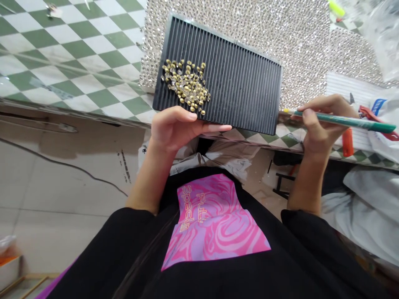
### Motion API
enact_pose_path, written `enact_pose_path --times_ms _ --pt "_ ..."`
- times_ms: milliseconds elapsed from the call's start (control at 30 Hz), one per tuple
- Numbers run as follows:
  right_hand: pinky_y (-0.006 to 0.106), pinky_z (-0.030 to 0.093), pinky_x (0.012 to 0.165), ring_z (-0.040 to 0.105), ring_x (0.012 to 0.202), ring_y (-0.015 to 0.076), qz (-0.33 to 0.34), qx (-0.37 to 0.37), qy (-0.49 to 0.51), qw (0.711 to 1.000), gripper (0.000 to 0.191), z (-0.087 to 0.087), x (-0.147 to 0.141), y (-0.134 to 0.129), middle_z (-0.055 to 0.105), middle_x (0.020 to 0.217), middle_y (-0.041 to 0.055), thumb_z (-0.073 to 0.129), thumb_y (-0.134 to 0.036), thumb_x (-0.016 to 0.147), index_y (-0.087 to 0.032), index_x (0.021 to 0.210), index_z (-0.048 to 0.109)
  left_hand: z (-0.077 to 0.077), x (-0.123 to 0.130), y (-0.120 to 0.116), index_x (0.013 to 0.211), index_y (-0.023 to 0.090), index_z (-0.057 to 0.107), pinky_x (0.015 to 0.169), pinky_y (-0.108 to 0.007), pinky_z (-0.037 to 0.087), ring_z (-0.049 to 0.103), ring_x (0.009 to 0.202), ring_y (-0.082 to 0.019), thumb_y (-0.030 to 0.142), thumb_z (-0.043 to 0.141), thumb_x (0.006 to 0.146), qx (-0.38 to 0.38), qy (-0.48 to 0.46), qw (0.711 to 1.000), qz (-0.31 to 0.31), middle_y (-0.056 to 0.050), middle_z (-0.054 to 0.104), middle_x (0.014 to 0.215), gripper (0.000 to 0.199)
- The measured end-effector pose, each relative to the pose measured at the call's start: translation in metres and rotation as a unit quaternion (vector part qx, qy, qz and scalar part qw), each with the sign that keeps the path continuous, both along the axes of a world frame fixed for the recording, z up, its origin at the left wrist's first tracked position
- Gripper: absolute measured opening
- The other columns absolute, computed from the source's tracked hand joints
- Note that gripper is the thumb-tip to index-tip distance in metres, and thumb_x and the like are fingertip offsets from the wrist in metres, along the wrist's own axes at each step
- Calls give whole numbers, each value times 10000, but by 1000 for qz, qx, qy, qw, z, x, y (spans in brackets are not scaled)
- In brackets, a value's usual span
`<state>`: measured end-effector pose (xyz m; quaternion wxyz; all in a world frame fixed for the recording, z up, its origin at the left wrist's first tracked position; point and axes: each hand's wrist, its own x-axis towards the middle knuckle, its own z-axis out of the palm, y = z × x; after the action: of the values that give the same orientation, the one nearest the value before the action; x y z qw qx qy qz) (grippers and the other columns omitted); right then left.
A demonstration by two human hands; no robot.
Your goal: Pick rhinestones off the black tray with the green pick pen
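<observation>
My left hand [174, 126] is closed on the near edge of a black ridged tray [240, 83], thumb on top and fingers underneath. Gold-backed rhinestones [188, 85] lie in a loose pile on the tray's left part, some with their clear faces up. To the right of the tray, my right hand [326, 120] pinches a slim green stick-like tool [349, 120] with a yellowish tip, much like a pencil or wax picker. Its tip points left, close to the tray's right edge. Behind the tray spreads a sheet covered in glittering stones [249, 25].
A green-and-white checkered cloth [87, 45] covers the table. At the right lie red-handled pliers [368, 114], an orange object [347, 142], a yellow-green marker-like item [336, 8] and clear plastic bags [386, 41]. The table's front edge runs just below the tray.
</observation>
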<state>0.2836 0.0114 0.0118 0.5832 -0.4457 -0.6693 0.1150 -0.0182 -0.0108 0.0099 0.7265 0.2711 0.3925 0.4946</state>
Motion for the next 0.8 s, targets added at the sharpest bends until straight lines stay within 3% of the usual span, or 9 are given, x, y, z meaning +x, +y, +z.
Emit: enact_pose_path --times_ms 233,500,600,733,800 --pt "289 403 463 526 495 125 -26 -24 -9 999 32 2 -3 0 672 612 -2 702 -237 666 -234 670 733 -2 0 1 638 215 536 1104 -585 511 587 1329 -349 213 561 717 -13 -15 1000 3 -37 721 959 83" --pt "251 408 483 572 535 104 21 -20 -12 1000 63 0 1 -1 685 645 2 707 -140 714 -190 719 744 -1 1 0 601 192 481 1092 -655 487 606 1314 -364 152 499 717 -7 -30 1000 5 -51 695 905 124" --pt "243 438 485 601 546 103 44 -21 19 999 17 2 2 0 681 677 5 734 -180 758 -164 760 741 1 2 1 573 188 472 1062 -623 527 643 1256 -350 108 483 727 -22 -34 999 20 -40 673 799 175" --pt "220 458 453 606 544 85 74 28 65 995 208 15 -11 9 653 689 -15 814 -364 808 -167 808 746 3 5 2 572 185 533 971 -532 611 711 1109 -299 55 448 699 -28 -45 999 12 -16 689 756 201" --pt "206 486 482 628 582 75 110 41 59 991 219 28 -25 13 664 733 -22 796 -373 848 -159 854 751 4 6 3 575 179 539 943 -523 622 726 1071 -291 37 428 708 -35 -64 997 10 -17 698 754 224"
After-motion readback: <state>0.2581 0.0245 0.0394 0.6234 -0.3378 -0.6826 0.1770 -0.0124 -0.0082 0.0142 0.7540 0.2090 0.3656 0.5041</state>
